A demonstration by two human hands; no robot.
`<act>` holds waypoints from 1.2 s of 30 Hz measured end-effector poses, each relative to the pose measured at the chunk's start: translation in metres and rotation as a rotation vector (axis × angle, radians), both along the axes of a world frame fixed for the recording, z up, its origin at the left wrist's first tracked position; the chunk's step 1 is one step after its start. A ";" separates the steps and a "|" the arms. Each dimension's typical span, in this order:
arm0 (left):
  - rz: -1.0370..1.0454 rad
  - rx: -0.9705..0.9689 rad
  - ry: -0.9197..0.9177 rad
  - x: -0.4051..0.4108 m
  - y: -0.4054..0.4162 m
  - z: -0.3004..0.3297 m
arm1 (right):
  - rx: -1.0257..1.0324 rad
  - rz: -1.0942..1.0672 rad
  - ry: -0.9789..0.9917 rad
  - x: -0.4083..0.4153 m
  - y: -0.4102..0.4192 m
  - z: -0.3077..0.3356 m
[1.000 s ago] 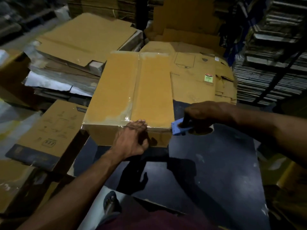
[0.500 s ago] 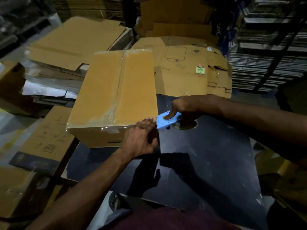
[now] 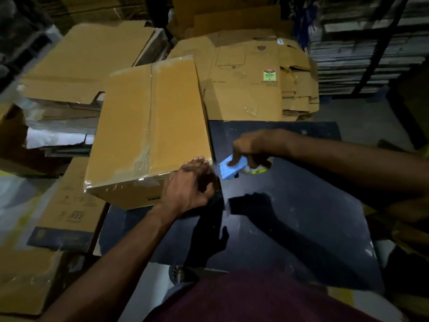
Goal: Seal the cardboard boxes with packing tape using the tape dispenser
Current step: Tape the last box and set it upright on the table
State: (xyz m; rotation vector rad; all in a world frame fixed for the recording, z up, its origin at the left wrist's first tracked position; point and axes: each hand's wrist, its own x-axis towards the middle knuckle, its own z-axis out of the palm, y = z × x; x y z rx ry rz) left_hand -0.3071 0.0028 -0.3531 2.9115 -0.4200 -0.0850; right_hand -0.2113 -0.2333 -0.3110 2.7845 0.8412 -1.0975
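Observation:
A closed brown cardboard box (image 3: 148,126) stands on the dark table (image 3: 301,217), with clear tape along its centre seam and over its near edge. My left hand (image 3: 190,184) presses flat against the box's near right corner, fingers straight. Just right of that corner my right hand (image 3: 251,147) grips the blue tape dispenser (image 3: 232,167), its index finger laid on the blue body. The tape roll shows partly under the hand. A gap separates the dispenser from the box.
Flattened cardboard sheets (image 3: 255,73) lie stacked behind the table and at the far left (image 3: 86,61). More boxes (image 3: 67,201) sit low on the left beside the table. Dark shelving with stacked sheets (image 3: 362,47) fills the right background.
The box has shifted left and turned a little. The right hand with the dispenser has come away from the box corner to the right. The left hand stays pressed on the near corner.

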 end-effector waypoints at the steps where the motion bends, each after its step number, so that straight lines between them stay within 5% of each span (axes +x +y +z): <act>1: -0.013 0.009 0.006 0.001 -0.001 -0.001 | -0.042 0.037 -0.088 0.002 0.011 -0.010; 3: -0.022 0.033 0.010 0.006 0.003 0.003 | -0.211 0.199 -0.137 0.000 0.019 -0.043; 6: -0.083 0.104 -0.038 0.017 0.011 0.005 | -0.291 0.160 0.167 -0.010 -0.008 -0.099; 12: -0.446 0.014 -0.101 0.060 0.022 0.007 | -0.049 -0.209 0.291 -0.012 -0.037 -0.137; 19: -0.750 0.315 -0.109 0.096 0.012 0.011 | 0.241 -0.360 0.472 0.007 -0.045 -0.189; 23: -0.807 0.335 -0.050 0.101 0.002 0.007 | 0.535 -0.648 0.417 0.002 -0.064 -0.198; 29: -0.847 0.403 0.057 0.107 -0.005 0.000 | 0.211 -0.385 0.180 0.012 -0.051 -0.182; 31: -0.799 0.313 0.164 0.109 -0.006 0.000 | 0.177 -0.385 0.143 0.009 -0.053 -0.185; 36: -0.355 -0.338 0.232 0.114 0.001 -0.002 | 0.115 -0.397 0.119 0.008 -0.049 -0.179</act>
